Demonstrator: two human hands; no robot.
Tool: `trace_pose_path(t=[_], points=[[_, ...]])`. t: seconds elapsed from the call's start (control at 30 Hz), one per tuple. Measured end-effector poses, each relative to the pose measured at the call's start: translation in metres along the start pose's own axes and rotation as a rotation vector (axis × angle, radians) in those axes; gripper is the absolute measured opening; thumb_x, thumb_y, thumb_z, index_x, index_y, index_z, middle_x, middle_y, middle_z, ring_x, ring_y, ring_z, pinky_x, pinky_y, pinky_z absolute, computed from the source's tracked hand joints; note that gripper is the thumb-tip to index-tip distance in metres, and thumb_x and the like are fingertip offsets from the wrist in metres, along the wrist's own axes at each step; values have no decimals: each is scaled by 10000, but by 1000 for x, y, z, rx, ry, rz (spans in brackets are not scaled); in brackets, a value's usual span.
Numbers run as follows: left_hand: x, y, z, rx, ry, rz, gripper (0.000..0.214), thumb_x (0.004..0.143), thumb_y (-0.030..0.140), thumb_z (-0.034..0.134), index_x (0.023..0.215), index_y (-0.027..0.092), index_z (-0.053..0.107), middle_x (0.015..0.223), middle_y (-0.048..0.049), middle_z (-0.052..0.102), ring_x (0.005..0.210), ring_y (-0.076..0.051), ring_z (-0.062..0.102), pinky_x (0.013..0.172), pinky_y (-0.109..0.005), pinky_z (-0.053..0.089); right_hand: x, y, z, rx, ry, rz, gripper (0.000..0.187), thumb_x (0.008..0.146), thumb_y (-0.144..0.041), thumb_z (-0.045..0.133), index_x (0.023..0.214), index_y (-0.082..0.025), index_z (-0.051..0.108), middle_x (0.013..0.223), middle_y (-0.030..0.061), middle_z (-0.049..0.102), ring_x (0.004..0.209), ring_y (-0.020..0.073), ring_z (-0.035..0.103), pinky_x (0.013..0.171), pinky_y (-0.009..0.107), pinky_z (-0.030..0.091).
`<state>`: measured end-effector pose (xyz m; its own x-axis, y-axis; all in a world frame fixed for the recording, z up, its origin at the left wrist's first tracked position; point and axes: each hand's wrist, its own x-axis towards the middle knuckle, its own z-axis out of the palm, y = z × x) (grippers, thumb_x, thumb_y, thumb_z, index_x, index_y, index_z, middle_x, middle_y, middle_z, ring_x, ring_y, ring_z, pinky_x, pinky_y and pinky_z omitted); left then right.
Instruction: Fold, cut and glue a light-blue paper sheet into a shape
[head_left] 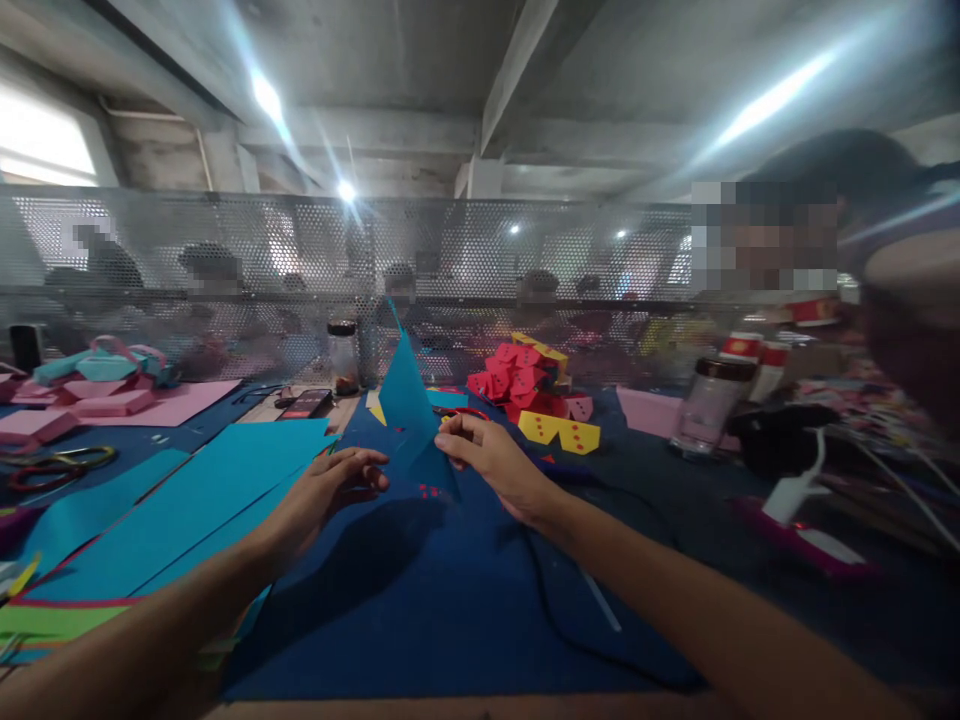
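Observation:
A blue paper sheet [409,405] stands folded up into a tall point at the middle of the table. My right hand [491,462] pinches its right edge, with red scissor handles [466,412] showing just behind the fingers. My left hand [334,487] rests on the dark blue sheet [420,600] at the paper's lower left, fingers curled against the fold. Small red dots mark the paper's lower edge.
Light blue and green paper sheets [157,520] lie at the left. Red and yellow folded paper pieces [536,390] pile behind. A glass jar [709,405] stands right, another jar [343,357] at the back by a mesh screen. A person sits at the right edge. A black cable [555,610] crosses the table.

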<state>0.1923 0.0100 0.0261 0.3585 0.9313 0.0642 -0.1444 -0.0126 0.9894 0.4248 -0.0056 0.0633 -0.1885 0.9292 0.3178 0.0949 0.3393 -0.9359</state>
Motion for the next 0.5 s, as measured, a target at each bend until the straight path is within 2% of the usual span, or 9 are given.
trace_pose_path(t=[0.23, 0.4, 0.5], points=[[4, -11, -1, 2, -25, -114, 322, 837, 489, 679, 939, 184, 706, 788, -39, 709, 787, -176, 635, 777, -292, 491, -2, 4, 3, 160, -27, 95, 181, 764, -327, 699, 789, -178, 600, 648, -27, 523, 578, 98, 448, 585, 269, 363], [6, -11, -2, -18, -30, -96, 322, 809, 484, 711, 869, 169, 709, 766, -46, 708, 765, -183, 637, 770, -300, 497, -4, 5, 3, 124, -124, 166, 201, 743, -337, 702, 791, -178, 588, 631, -43, 504, 566, 91, 443, 575, 255, 361], [4, -10, -2, -65, -8, -87, 312, 810, 472, 712, 866, 165, 711, 797, -52, 711, 763, -189, 644, 780, -317, 506, -5, 4, 4, 30, -172, 136, 202, 736, -330, 705, 788, -177, 585, 669, -43, 513, 586, 87, 455, 568, 242, 359]])
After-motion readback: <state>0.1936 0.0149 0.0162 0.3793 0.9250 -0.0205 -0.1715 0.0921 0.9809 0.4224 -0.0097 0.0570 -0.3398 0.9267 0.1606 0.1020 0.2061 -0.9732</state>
